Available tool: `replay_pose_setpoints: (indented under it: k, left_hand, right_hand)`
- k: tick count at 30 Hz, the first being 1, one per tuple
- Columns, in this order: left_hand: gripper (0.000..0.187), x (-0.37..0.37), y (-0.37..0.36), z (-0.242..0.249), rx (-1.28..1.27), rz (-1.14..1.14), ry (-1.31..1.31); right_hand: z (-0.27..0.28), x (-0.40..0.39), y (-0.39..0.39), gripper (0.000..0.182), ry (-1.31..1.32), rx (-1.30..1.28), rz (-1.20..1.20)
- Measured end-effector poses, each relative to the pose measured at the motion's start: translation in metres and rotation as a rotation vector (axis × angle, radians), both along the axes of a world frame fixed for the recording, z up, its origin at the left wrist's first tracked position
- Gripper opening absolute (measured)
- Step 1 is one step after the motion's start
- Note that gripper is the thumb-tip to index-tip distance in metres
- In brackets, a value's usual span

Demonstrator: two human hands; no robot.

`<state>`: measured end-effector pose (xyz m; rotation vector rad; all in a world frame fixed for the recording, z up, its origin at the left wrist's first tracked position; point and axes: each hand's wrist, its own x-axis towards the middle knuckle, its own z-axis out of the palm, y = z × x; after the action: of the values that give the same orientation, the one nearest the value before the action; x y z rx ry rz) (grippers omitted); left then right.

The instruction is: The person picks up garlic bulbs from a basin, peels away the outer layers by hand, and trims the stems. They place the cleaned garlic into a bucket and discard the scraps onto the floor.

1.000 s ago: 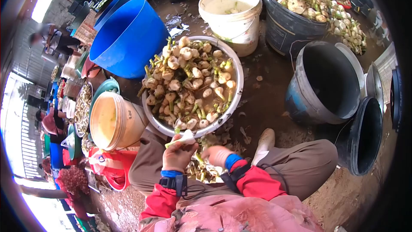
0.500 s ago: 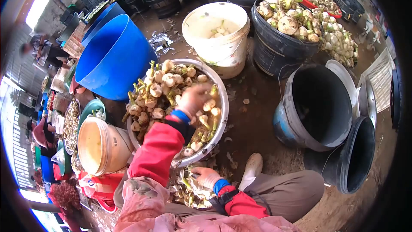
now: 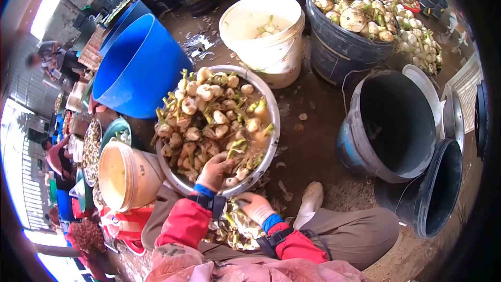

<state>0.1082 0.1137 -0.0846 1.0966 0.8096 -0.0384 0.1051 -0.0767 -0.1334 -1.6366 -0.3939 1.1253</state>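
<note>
A grey metal basin [image 3: 275, 107] full of garlic bulbs [image 3: 201, 105] with green stem stubs and murky water stands in front of me. My left hand [image 3: 215, 171] is over its near rim, fingers curled in and closed, with garlic bulbs just beyond them; what they hold is hidden. Just outside the rim, my right hand [image 3: 257, 209] is closed, with a small dark-grey object at its fingertips whose kind I cannot make out. Below that hand, garlic peelings and cut stems [image 3: 236, 232] lie heaped between my legs.
A white bucket [image 3: 284, 57] of cloudy water and a black tub [image 3: 339, 55] heaped with garlic stand beyond. Two dark buckets [image 3: 360, 146] [image 3: 417, 203] are at right; a blue tub [image 3: 141, 73] and cream bucket [image 3: 143, 175] at left. Seated people [image 3: 60, 62] work farther left.
My left hand has drawn back from the right side of the basin to its near rim, its fingers now closed. My right hand has moved slightly up toward the basin.
</note>
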Motion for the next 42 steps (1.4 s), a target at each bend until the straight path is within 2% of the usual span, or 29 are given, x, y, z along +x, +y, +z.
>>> replay_pose_setpoints:
  k: [1, 3, 4, 5, 7, 8, 11, 13, 15, 17, 19, 20, 21, 23, 25, 27, 31, 33, 34, 37, 39, 40, 42]
  left_hand:
    - [0.031, -0.016, -0.020, 0.029, 0.144, 0.010, -0.024]
    - [0.050, -0.048, -0.040, 0.046, -0.173, 0.186, 0.005]
    - [0.060, -0.065, -0.044, 0.041, -0.246, 0.078, -0.136]
    - [0.063, -0.084, -0.052, 0.038, -0.205, 0.072, -0.152]
    - [0.065, -0.105, -0.070, 0.050, -0.127, 0.084, -0.131]
    - [0.062, -0.111, -0.079, 0.052, -0.089, 0.157, -0.113]
    - [0.066, -0.118, -0.096, 0.065, 0.156, 0.184, -0.020]
    - [0.067, -0.130, -0.100, 0.041, 0.167, 0.247, -0.070]
    - [0.067, -0.131, -0.103, 0.032, 0.557, 0.172, -0.029]
    - [0.068, -0.131, -0.108, 0.037, 0.542, 0.206, -0.039]
    - [0.069, -0.123, -0.116, 0.062, 0.975, -0.065, 0.201]
    - [0.066, -0.126, -0.117, 0.053, 1.007, -0.011, 0.084]
    - [0.066, -0.128, -0.115, 0.054, 1.010, -0.005, 0.082]
    - [0.064, -0.134, -0.110, 0.057, 0.049, 0.254, -0.133]
    - [0.065, -0.134, -0.110, 0.064, 0.066, 0.247, -0.104]
    - [0.066, -0.135, -0.112, 0.065, -0.006, 0.286, -0.198]
    - [0.067, -0.141, -0.111, 0.055, 0.042, 0.239, -0.157]
    - [0.066, -0.139, -0.113, 0.053, 0.265, 0.148, -0.132]
    - [0.066, -0.138, -0.113, 0.054, 0.265, 0.149, -0.134]
    - [0.063, -0.137, -0.109, 0.060, 0.125, 0.147, -0.104]
    - [0.061, -0.141, -0.108, 0.063, -0.488, 0.383, -0.337]
    - [0.059, -0.139, -0.108, 0.062, -0.593, 0.458, -0.325]
    - [0.047, -0.136, -0.113, 0.062, -0.565, 0.491, -0.306]
  right_hand:
    - [0.006, 0.002, 0.002, 0.023, -0.012, 0.017, -0.079]
    - [0.018, 0.004, 0.006, 0.025, 0.031, 0.163, -0.264]
    - [0.030, 0.006, 0.008, 0.030, 0.139, 0.234, -0.328]
    - [0.014, 0.001, 0.011, 0.036, 0.248, 0.352, -0.349]
    - [0.023, -0.001, 0.013, 0.039, 0.390, 0.416, -0.326]
    - [0.022, -0.005, 0.015, 0.039, 0.342, 0.405, -0.274]
    - [0.043, -0.013, 0.014, 0.039, 0.396, 0.387, -0.167]
    - [0.042, -0.018, 0.014, 0.039, 0.422, 0.396, -0.162]
    - [0.042, -0.018, 0.014, 0.040, 0.382, 0.352, -0.149]
    - [0.036, -0.024, 0.015, 0.041, 0.362, 0.356, -0.166]
    - [0.045, -0.022, 0.014, 0.042, 0.347, 0.363, -0.183]
    - [0.050, -0.020, 0.011, 0.043, 0.354, 0.363, -0.179]
    - [0.056, -0.017, 0.008, 0.044, 0.361, 0.364, -0.174]
    - [0.056, -0.012, 0.003, 0.042, 0.398, 0.394, -0.160]
    - [0.059, -0.008, -0.001, 0.040, 0.495, 0.438, -0.087]
    - [0.063, -0.007, -0.004, 0.039, 0.464, 0.451, -0.070]
    - [0.060, -0.009, -0.003, 0.039, 0.409, 0.422, -0.031]
    - [0.056, -0.012, -0.001, 0.039, 0.352, 0.400, -0.039]
    - [0.055, -0.014, 0.001, 0.038, 0.312, 0.363, -0.054]
    - [0.052, -0.017, 0.003, 0.038, 0.193, 0.337, -0.102]
    - [0.056, -0.019, 0.002, 0.039, 0.120, 0.345, -0.123]
    - [0.067, -0.018, -0.003, 0.039, 0.015, 0.372, -0.146]
    - [0.072, -0.015, -0.008, 0.040, -0.205, 0.353, -0.138]
